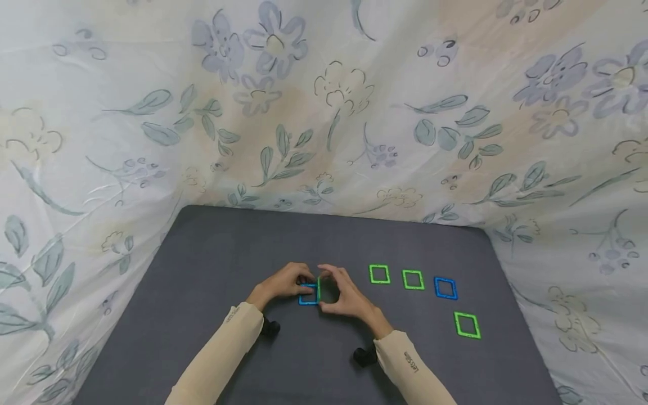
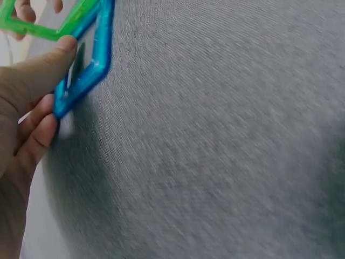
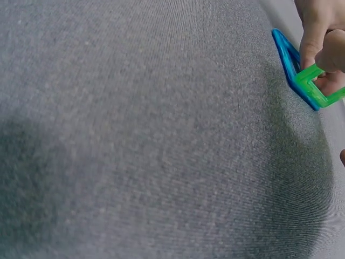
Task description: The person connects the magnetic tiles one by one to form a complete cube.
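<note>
My left hand [image 1: 289,279] pinches a blue square building tile [image 1: 308,302], an open translucent frame, close over the dark table. In the left wrist view its thumb lies on the edge of the blue tile [image 2: 97,59], with other fingers behind. A green square building tile [image 1: 319,289] stands up along the right edge of the blue one. The two tiles meet at that edge in the right wrist view, where the green tile [image 3: 312,89] is partly cut off. My right hand [image 1: 346,295] curves loosely around the green tile, thumb and fingers spread apart.
To the right on the grey table [image 1: 243,242] lie a green square [image 1: 379,274], another green square [image 1: 413,279], a blue square [image 1: 445,288] and, nearer, a green square [image 1: 467,325]. A flowered cloth [image 1: 304,157] hangs behind the table and at its sides.
</note>
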The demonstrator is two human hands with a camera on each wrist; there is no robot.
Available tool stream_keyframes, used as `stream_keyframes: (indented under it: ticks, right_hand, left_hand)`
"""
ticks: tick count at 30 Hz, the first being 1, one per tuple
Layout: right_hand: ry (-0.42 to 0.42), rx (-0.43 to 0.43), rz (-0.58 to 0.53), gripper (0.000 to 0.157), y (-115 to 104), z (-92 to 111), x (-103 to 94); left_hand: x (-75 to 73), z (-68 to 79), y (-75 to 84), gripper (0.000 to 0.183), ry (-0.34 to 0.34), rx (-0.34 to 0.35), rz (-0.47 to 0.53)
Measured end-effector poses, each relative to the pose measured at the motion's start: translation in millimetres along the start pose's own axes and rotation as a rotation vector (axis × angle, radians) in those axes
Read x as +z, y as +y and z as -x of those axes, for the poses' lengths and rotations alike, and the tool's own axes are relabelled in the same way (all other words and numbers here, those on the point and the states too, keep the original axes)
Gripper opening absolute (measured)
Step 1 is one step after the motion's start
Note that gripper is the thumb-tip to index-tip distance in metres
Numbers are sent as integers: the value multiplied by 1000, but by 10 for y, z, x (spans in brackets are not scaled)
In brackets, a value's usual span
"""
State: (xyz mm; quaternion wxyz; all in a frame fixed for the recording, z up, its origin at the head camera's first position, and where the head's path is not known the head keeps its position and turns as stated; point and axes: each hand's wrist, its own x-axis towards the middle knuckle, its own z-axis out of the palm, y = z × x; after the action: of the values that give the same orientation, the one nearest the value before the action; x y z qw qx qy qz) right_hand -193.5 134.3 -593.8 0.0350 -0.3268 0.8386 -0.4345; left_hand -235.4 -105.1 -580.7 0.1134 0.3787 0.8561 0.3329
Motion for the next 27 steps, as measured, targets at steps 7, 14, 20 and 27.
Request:
stream_keyframes:
  ticks: [7,14,20,27]
  right_hand:
    - [-22,-69,5,88,6,22,-12]
    - [-92,-129,15,82,-18,60,-47]
    - [-127,-131,35,84,-13,105,-98]
    - [-112,-90,106,81,41,196,-349]
  left_hand:
    - [3,-86,29,4,-84,46,5]
    - [-7,-125,81,5,-140,31,7]
    - [-2,-122,96,5,-158,14,5]
    - [-1,-94,79,9,-147,-9,14]
